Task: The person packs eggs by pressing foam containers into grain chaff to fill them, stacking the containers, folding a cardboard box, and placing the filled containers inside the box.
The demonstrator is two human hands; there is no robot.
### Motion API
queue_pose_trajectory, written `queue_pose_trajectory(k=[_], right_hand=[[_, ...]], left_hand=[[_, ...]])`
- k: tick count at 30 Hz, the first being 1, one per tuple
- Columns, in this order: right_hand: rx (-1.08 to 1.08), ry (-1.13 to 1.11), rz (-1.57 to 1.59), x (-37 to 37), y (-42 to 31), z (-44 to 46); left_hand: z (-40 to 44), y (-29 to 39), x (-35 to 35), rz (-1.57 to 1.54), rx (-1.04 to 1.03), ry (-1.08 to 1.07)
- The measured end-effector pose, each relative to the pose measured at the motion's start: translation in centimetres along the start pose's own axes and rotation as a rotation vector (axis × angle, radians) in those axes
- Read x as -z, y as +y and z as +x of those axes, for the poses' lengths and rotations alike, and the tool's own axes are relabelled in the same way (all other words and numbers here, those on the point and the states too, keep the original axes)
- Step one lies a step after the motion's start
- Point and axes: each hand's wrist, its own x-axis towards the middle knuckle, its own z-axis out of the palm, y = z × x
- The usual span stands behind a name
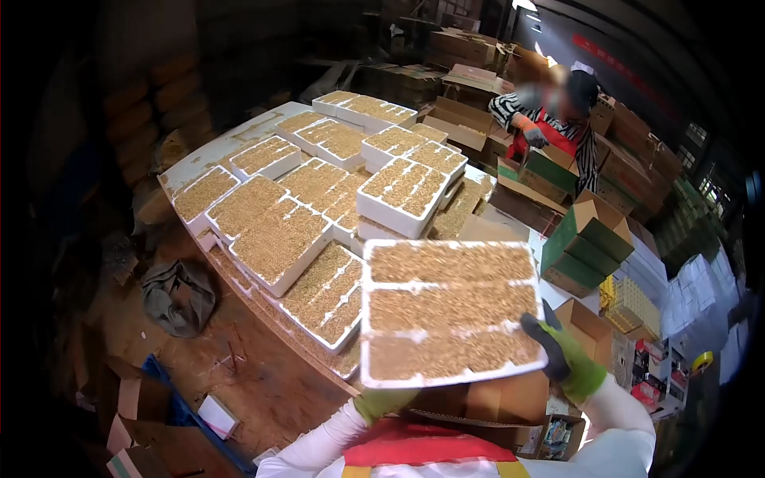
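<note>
A white foam tray (450, 309) filled with brown grain-like material in three rows is held up in front of my body. My right hand (564, 350), in a green and dark glove, grips its right edge. At the tray's lower left is my left hand (386, 402), also gloved in green, its fingers hidden beneath the tray. Behind the held tray, similar filled trays (271, 231) lie side by side and partly stacked on a large table (179, 169). An open cardboard box (502, 398) sits below the held tray, close to my red apron.
Across the table a person in a striped top (550, 119) stands among cardboard boxes. Green boxes (586, 239) and yellow egg-crate-like trays (629, 307) are at the right. A grey bag (177, 299) and a blue crate edge (191, 414) are on the floor at left.
</note>
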Motion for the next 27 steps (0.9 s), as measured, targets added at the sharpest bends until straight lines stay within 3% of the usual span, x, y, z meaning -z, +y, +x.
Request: queue_pose_trajectory(k=[1, 2, 4, 5, 9, 11, 15, 16, 19, 22, 26, 27], right_hand=[[-0.019, 0.051, 0.119, 1.9, 1.9, -2.0], [0.007, 0.125, 0.042, 2.9, 2.6, -4.4], [0.073, 0.173, -0.076, 5.0, 5.2, -7.9], [0.081, 0.196, -0.107, 6.0, 6.5, -8.5], [0.057, 0.315, -0.028, 7.6, 8.3, -9.5], [0.021, 0.315, -0.043, 6.8, 7.5, -9.5], [-0.053, 0.278, 0.037, 9.1, 9.2, -10.2], [-0.077, 0.267, 0.083, 10.1, 9.9, -10.2], [-0.107, 0.304, -0.219, 6.6, 7.6, -9.1], [-0.102, 0.174, -0.077, 6.3, 6.4, -9.6], [-0.228, 0.354, -0.063, 3.8, 5.5, -9.7], [-0.217, 0.346, -0.190, 4.6, 6.8, -9.6]], left_hand=[[0.4, 0.6, 0.4, -0.528, 0.194, 0.092], [-1.2, -1.4, -0.8, -0.723, 0.383, 0.055], [0.7, 0.4, 1.0, -0.270, 0.449, -0.125], [1.8, 1.5, 1.8, -0.308, 0.659, -0.153], [2.1, 1.1, 2.6, -0.306, 0.617, -0.318], [2.3, 0.8, 2.2, -0.326, 0.723, -0.334], [1.0, 0.2, 0.1, -0.187, 0.515, -0.127], [1.2, 0.5, 0.3, -0.200, 0.525, -0.130], [2.0, 1.4, 0.9, -0.269, 0.644, -0.110], [2.0, 1.2, 1.5, -0.291, 0.624, -0.097], [2.0, 1.4, 1.3, -0.306, 0.590, -0.085], [1.7, 1.3, 1.1, -0.278, 0.552, -0.102]])
